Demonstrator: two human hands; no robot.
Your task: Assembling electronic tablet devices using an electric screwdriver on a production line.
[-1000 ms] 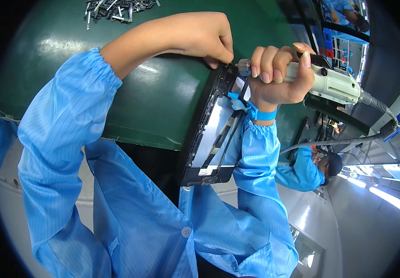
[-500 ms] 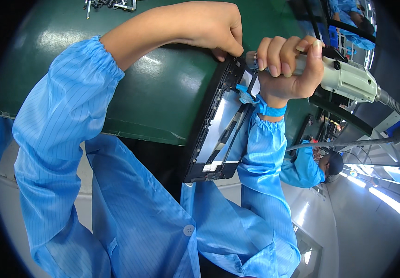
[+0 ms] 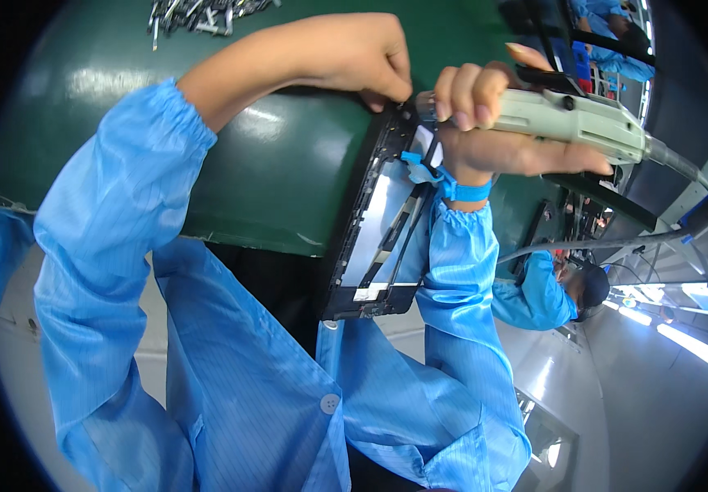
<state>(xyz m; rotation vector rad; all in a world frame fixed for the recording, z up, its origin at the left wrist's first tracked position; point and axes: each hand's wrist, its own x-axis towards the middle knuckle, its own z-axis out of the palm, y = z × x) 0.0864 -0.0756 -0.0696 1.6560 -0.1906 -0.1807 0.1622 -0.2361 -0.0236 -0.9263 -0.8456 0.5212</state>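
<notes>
A black-framed device panel [image 3: 374, 283] with a silver inner face slants from the green table's edge over my lap. At its far end, my left hand [image 3: 362, 61] is closed with bent fingers on the frame's top corner; its fingertips are partly hidden. My right hand [image 3: 481, 123] grips a pale electric screwdriver [image 3: 567, 119], lying nearly sideways with its tip at that same corner, beside my left fingers. Several right fingers curl round the driver's front, one finger is raised and the thumb stretches along its underside. A blue wrist strap [image 3: 468, 193] circles my right wrist.
Several small dark and silver parts [image 3: 206, 15] lie heaped at the table's far left. The green table [image 3: 264, 189] ends in front of my lap. A grey cable [image 3: 686, 168] trails from the driver to the right. Another person in blue [image 3: 538, 295] sits on the right.
My right thumb has swung from upright to lying along the driver, and one finger has lifted. Both hands, the panel and the driver appear slightly further left in the picture. More of the heap shows.
</notes>
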